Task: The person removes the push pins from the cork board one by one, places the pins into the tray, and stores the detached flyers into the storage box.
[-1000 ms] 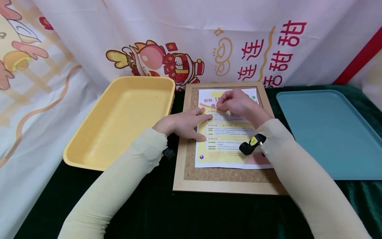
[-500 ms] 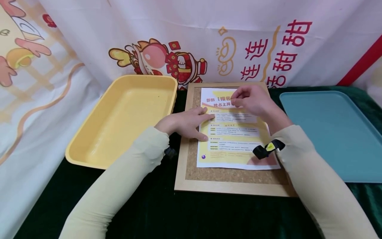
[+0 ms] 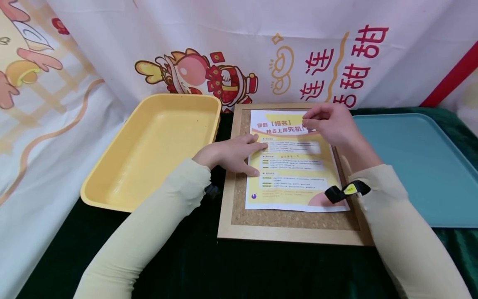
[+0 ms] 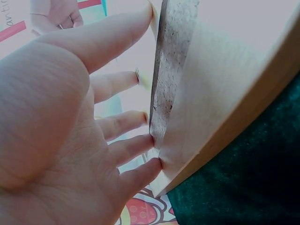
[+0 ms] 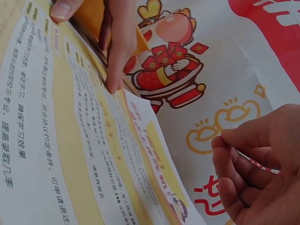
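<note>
A yellow-and-white printed sheet of paper lies on a wood-framed cork board. My left hand rests with spread fingers on the sheet's left edge. In the left wrist view, that hand's fingertips reach the board's edge, the ring and little fingers at the wooden frame. Over the sheet's top right corner is my right hand, its thumb and index fingertips pressed together and the other fingers curled. The right wrist view shows this right hand above the paper, with no object visible between its fingertips.
A yellow tray with raised walls stands left of the board. At the right lies a shallow teal tray, partly behind the right forearm. Dark green cloth covers the table, and a printed white curtain hangs behind it.
My right hand has moved right along the top of the sheet, uncovering the printed heading. My left hand has kept its place on the paper's edge.
</note>
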### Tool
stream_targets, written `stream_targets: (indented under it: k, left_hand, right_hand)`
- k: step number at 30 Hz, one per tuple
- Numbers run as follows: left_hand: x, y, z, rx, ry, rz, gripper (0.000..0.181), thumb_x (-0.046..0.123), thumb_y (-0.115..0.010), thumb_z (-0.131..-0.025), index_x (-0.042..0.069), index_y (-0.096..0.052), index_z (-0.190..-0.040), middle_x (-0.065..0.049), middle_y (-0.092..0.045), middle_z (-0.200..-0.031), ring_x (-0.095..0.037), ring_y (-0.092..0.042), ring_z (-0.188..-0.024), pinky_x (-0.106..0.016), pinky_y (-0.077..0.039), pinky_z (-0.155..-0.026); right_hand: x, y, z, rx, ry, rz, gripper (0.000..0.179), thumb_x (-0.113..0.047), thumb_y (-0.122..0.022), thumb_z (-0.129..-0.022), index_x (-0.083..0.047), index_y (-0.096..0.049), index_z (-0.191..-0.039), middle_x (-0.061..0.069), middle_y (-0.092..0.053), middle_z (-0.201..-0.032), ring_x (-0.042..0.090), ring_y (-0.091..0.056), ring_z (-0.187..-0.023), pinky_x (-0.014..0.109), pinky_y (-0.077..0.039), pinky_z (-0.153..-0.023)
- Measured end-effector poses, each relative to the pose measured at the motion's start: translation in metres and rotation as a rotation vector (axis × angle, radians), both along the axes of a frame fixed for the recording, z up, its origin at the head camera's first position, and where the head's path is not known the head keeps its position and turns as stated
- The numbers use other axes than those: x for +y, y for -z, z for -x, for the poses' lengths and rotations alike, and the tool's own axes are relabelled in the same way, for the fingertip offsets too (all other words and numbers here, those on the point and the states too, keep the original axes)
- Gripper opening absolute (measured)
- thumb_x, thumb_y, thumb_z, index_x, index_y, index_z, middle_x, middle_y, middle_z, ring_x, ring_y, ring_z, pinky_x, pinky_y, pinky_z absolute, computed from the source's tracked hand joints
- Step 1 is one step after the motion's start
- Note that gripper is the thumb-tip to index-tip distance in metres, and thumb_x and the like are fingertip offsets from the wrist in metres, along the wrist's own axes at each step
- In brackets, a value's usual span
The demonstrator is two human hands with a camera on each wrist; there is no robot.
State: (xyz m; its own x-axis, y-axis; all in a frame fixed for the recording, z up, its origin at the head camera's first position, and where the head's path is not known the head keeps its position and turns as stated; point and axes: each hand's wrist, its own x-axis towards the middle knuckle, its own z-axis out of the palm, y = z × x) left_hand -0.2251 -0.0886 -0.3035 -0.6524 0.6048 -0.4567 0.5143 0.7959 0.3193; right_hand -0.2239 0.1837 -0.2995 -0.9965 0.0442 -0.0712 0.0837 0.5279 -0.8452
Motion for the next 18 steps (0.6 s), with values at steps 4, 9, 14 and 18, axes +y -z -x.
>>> stream_targets:
  k: [4,9,14,18]
  left_hand:
    - [-0.001,0.000,0.000,0.008,0.002,-0.003,0.087,0.047,-0.069,-0.101,0.025,-0.022,-0.172,-0.011,-0.006,-0.181,-0.029,-0.013,-0.166,-0.047,-0.023,-0.133]
    - [0.001,-0.002,0.000,0.008,-0.011,-0.012,0.087,0.046,-0.070,-0.101,0.026,-0.023,-0.171,-0.010,-0.008,-0.180,-0.028,-0.018,-0.164,-0.047,-0.025,-0.132]
    - [0.001,0.000,-0.001,0.003,-0.010,-0.003,0.089,0.049,-0.071,-0.100,0.027,-0.023,-0.171,-0.009,-0.008,-0.181,-0.028,-0.019,-0.164,-0.049,-0.024,-0.132]
    - [-0.001,0.000,-0.002,0.010,-0.010,0.008,0.089,0.050,-0.070,-0.100,0.026,-0.022,-0.172,-0.009,-0.007,-0.181,-0.029,-0.014,-0.166,-0.050,-0.021,-0.133]
  right_hand:
    - [0.007,-0.001,-0.001,-0.007,-0.001,0.056,0.024,-0.026,-0.067,-0.106,-0.009,-0.071,-0.123,0.006,-0.065,-0.124,0.026,-0.059,-0.113,0.044,-0.047,-0.104]
    - [0.020,-0.003,-0.002,0.011,-0.003,0.052,0.025,-0.032,-0.067,-0.105,-0.014,-0.072,-0.122,0.000,-0.067,-0.122,0.022,-0.060,-0.112,0.042,-0.047,-0.102]
    - [0.034,-0.004,-0.003,0.023,0.025,0.058,0.025,-0.036,-0.068,-0.104,-0.019,-0.073,-0.123,-0.005,-0.065,-0.120,0.016,-0.057,-0.113,0.040,-0.048,-0.100]
    - [0.040,-0.008,-0.003,0.018,0.050,0.070,0.028,-0.037,-0.067,-0.105,-0.020,-0.072,-0.127,-0.005,-0.064,-0.125,0.016,-0.057,-0.115,0.044,-0.048,-0.108]
